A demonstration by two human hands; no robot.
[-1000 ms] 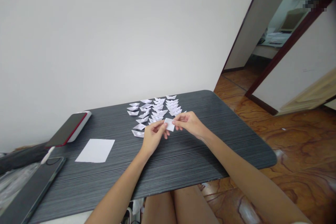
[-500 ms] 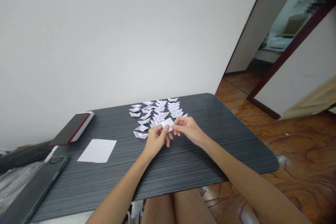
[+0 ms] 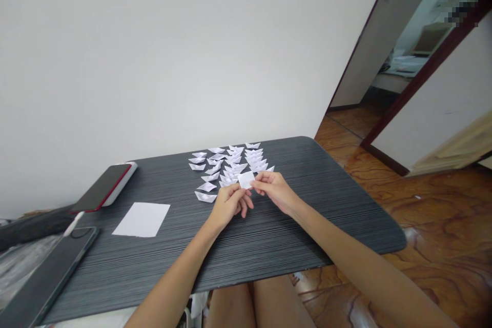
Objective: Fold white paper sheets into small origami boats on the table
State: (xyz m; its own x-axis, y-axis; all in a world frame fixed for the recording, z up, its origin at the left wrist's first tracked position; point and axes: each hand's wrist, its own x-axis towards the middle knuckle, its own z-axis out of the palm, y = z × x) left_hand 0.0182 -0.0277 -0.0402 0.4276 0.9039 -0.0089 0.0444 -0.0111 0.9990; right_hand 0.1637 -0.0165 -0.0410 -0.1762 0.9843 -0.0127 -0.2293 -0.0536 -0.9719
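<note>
A small folded piece of white paper [image 3: 246, 180] is held up between my two hands, over the dark table. My left hand [image 3: 229, 202] pinches its lower left corner, with the other fingers loosely curled below. On the right side, my right hand [image 3: 273, 188] grips the paper's edge between thumb and fingertips. Just beyond the hands stand several white folded paper boats [image 3: 235, 168] in uneven columns. One paper boat [image 3: 206, 197] lies close to my left hand. A flat white paper sheet [image 3: 141, 219] rests further left on the table.
The dark striped table [image 3: 307, 236] stands against a white wall. At its left lie a red-edged device [image 3: 103, 187] on a white block, a white cable plug [image 3: 74, 224] and a dark phone-like device [image 3: 57, 266]. To the right is a wood-patterned floor [image 3: 442, 236].
The folded paper has turned slightly in my fingers and shows a squarer, flatter face. My left thumb has shifted down toward its lower corner. Both hands stay nearly in place.
</note>
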